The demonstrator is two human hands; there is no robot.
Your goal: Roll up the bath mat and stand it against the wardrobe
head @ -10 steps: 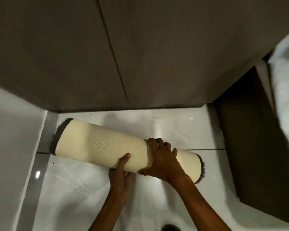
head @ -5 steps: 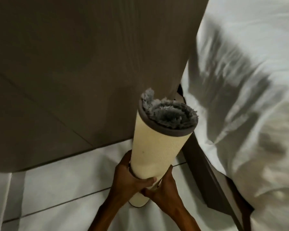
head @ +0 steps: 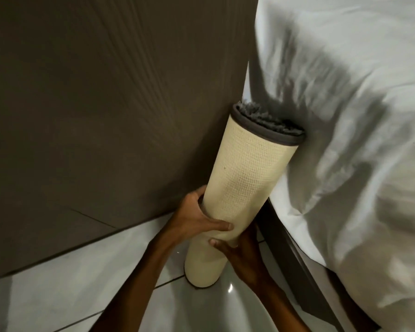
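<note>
The rolled bath mat (head: 244,178) stands on end on the white tiled floor (head: 70,283). Its cream woven backing faces out and grey pile shows at the top end. It tilts up and to the right, its top resting in the corner between the dark brown wardrobe (head: 106,104) and the white bedding. My left hand (head: 199,219) wraps the lower part of the roll from the left, thumb across the front. My right hand (head: 240,255) grips it from the right, slightly lower. The roll's bottom end touches the floor.
A bed with white bedding (head: 345,140) fills the right side, overhanging a dark bed frame (head: 295,255) close to the roll. The wardrobe front runs along the left and back. Floor tiles stretch toward the lower left.
The mat went from lying on the floor to upright in both hands. Since half a second ago its top has tipped back into the wardrobe corner and its base sits on the floor.
</note>
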